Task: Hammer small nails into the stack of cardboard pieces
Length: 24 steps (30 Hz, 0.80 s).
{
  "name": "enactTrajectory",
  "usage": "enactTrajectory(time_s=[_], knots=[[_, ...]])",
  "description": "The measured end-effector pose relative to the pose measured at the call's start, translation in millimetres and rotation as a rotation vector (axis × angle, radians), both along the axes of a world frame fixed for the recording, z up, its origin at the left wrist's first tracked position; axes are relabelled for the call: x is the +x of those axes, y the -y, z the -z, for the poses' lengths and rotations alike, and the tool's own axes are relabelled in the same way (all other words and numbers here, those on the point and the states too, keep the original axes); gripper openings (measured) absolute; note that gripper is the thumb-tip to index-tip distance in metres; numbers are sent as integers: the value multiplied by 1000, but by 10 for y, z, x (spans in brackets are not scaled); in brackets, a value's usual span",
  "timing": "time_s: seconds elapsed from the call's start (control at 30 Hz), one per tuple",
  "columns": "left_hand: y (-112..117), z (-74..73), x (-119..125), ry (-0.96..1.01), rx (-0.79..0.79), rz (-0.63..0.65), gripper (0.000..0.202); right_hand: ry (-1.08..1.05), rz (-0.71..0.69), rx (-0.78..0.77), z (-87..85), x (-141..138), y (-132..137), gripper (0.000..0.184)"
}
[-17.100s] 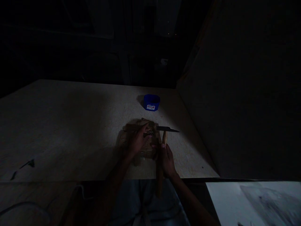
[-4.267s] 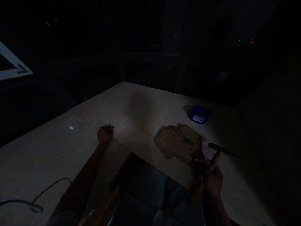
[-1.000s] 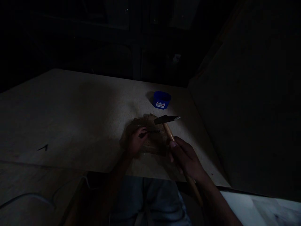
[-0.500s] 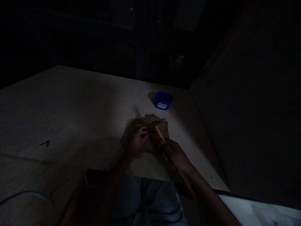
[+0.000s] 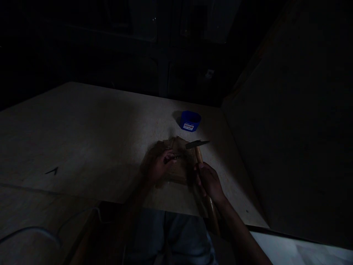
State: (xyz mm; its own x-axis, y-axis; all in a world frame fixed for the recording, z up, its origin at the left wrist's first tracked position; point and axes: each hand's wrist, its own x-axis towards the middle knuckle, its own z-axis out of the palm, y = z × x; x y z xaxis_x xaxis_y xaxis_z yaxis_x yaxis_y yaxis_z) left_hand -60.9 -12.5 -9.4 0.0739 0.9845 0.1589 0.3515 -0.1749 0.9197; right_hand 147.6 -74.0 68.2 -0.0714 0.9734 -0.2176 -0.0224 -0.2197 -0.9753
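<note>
Hammer [image 5: 199, 154] is gripped in the R hand [image 5: 211, 182], fingers wrapped round the wooden handle, at abt 4 o'clock from the centre of a brown, layered pad [image 5: 179, 173]. Dark hammer head is held at approx. 2 o'clock of the pad, apart from the jagged piece, w/ its tapered end pointed to 3 o'clock; handle butt is aimed at 5 o'clock, over the near edge.

Small dark jagged piece [image 5: 177, 156] is seen at pad centre, stuck out toward 3 o'clock from the curled fingers of the L hand [image 5: 161, 165], which is set on the pad's 9 o'clock side. Whether the piece is pinched or just steadied can't be told; too dark.

Pad is laid on a pale surface [image 5: 116, 147], near the edge; jeans-clad legs [image 5: 180, 235] are seen at 6 o'clock. Blue container [image 5: 186, 121] w/ white label is stood near the pad at approx. 1 o'clock, open side up. Small dark V-shaped item [image 5: 53, 171] is placed well apart at 9 o'clock, cable [image 5: 35, 229] is looped at 8 o'clock.
</note>
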Motion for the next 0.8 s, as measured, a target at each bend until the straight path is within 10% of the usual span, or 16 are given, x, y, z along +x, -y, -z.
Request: enactTrajectory(time_s=[0.8], knots=[[-234, -151, 69, -122, 104, 239, 54, -151, 165, -65, 443, 262, 80, 47]])
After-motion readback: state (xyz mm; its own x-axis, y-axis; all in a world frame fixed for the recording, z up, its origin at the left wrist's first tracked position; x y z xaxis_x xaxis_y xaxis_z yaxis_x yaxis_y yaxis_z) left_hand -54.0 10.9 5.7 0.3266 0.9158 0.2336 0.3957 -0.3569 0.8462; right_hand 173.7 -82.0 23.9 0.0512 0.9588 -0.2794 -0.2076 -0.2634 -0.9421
